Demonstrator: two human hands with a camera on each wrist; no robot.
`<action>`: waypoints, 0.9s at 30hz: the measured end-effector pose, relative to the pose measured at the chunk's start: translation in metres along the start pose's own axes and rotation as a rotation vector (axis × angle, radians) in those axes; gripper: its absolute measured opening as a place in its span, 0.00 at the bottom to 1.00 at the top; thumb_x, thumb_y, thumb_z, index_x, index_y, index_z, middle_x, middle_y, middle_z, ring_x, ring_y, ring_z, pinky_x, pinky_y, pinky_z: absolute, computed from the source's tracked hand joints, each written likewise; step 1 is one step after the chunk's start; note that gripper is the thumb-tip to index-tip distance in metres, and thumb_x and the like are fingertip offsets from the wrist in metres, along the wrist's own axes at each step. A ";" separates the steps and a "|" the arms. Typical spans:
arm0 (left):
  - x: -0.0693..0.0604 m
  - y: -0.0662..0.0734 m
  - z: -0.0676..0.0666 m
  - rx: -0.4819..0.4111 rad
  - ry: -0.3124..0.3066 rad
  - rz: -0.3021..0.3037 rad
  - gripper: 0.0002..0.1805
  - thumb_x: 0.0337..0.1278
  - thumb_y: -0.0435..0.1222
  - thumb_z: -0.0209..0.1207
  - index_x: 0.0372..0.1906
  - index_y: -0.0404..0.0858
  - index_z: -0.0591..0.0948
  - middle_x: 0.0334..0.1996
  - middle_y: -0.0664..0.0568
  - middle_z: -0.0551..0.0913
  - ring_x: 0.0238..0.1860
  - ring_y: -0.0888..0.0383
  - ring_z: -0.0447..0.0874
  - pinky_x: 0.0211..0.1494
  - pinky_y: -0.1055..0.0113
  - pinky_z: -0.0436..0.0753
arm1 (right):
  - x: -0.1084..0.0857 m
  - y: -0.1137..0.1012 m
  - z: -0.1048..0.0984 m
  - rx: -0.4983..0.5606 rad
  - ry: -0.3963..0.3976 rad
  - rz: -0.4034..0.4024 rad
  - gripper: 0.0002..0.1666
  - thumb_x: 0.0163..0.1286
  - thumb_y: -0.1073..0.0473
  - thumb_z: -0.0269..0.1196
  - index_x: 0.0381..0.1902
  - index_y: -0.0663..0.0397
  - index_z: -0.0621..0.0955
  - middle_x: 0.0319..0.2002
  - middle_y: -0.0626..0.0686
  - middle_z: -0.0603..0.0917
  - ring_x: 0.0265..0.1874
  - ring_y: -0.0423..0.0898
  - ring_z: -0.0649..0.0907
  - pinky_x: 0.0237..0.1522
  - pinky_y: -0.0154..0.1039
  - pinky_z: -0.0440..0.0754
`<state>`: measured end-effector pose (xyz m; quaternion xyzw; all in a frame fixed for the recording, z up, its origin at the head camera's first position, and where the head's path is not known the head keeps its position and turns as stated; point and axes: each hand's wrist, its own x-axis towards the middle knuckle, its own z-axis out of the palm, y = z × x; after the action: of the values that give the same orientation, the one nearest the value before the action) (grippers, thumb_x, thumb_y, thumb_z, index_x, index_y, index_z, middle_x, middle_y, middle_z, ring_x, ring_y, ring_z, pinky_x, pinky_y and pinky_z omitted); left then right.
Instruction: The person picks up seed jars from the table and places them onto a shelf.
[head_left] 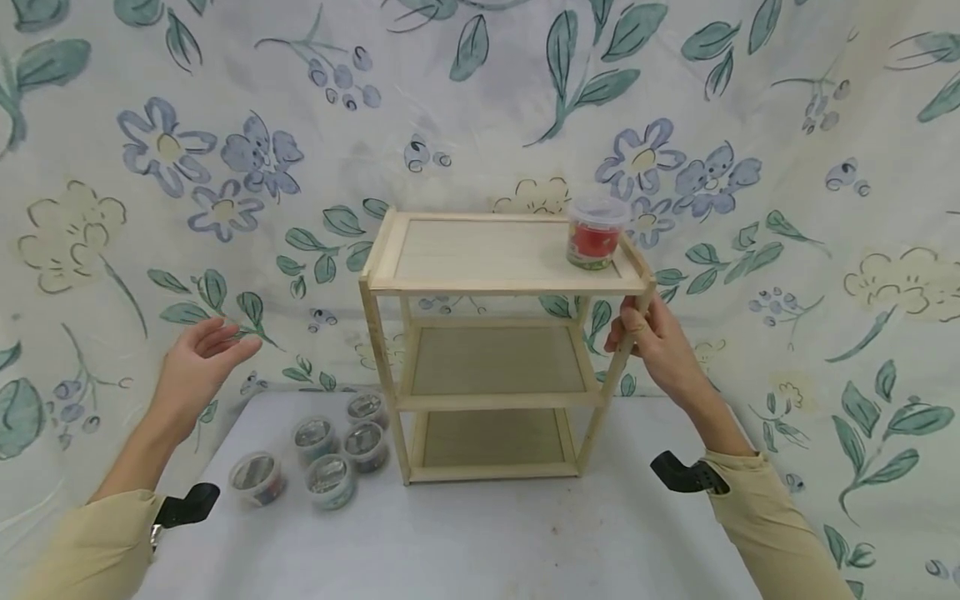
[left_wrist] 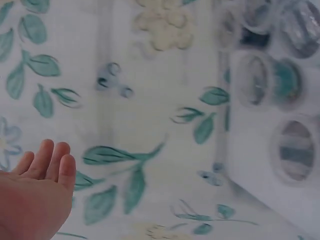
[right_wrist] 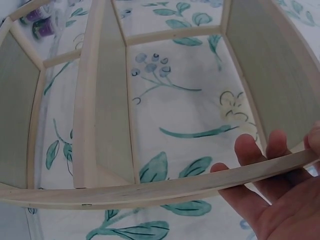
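Observation:
A small three-tier wooden shelf [head_left: 480, 257] stands upright on a white table. My right hand [head_left: 665, 346] grips its right front post just under the top board. The right wrist view shows the fingers [right_wrist: 248, 148] curled around that post [right_wrist: 165, 187]. On the top board, at the right end, sits a clear lidded tub [head_left: 592, 235] with red contents. My left hand [head_left: 197, 360] is raised in the air left of the shelf, fingers loosely bent, holding nothing. In the left wrist view the left hand [left_wrist: 37, 197] is apart from everything.
Several lidded tubs [head_left: 330, 481] stand together on the table [head_left: 480, 542], left of the shelf. Behind hangs a cloth [head_left: 465, 125] with flowers and leaves. The two lower tiers [head_left: 498, 360] bear nothing visible.

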<state>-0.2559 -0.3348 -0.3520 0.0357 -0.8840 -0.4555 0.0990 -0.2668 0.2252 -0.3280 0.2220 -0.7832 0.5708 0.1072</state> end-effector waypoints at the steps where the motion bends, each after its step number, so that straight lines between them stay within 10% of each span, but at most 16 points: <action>1: -0.003 -0.007 0.002 -0.003 0.007 -0.009 0.48 0.69 0.53 0.54 0.78 0.34 0.43 0.75 0.32 0.56 0.73 0.41 0.58 0.57 0.86 0.69 | 0.000 0.000 0.000 0.002 0.001 0.000 0.06 0.81 0.55 0.45 0.46 0.51 0.66 0.30 0.57 0.78 0.31 0.46 0.84 0.39 0.41 0.85; 9: -0.029 -0.065 0.022 -0.024 0.050 -0.117 0.48 0.69 0.53 0.55 0.78 0.32 0.44 0.74 0.30 0.55 0.73 0.38 0.55 0.56 0.87 0.69 | -0.001 0.000 -0.001 -0.007 0.000 0.011 0.08 0.81 0.53 0.46 0.47 0.50 0.66 0.31 0.57 0.77 0.31 0.47 0.84 0.41 0.39 0.85; 18: -0.049 -0.116 0.046 -0.084 0.086 -0.318 0.52 0.67 0.53 0.57 0.78 0.32 0.41 0.75 0.29 0.49 0.75 0.33 0.46 0.72 0.37 0.57 | -0.001 0.001 0.000 0.016 0.003 0.007 0.05 0.81 0.56 0.45 0.45 0.51 0.66 0.30 0.56 0.77 0.31 0.47 0.84 0.41 0.39 0.85; 27: -0.060 -0.153 0.071 -0.082 0.123 -0.481 0.58 0.61 0.53 0.62 0.77 0.30 0.38 0.75 0.27 0.44 0.73 0.30 0.45 0.73 0.38 0.55 | 0.000 0.003 -0.001 0.005 -0.002 0.012 0.07 0.81 0.56 0.45 0.47 0.54 0.66 0.31 0.57 0.78 0.31 0.45 0.84 0.40 0.40 0.85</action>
<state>-0.2160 -0.3584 -0.5252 0.2686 -0.8233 -0.4983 0.0427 -0.2681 0.2267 -0.3300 0.2180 -0.7831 0.5734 0.1025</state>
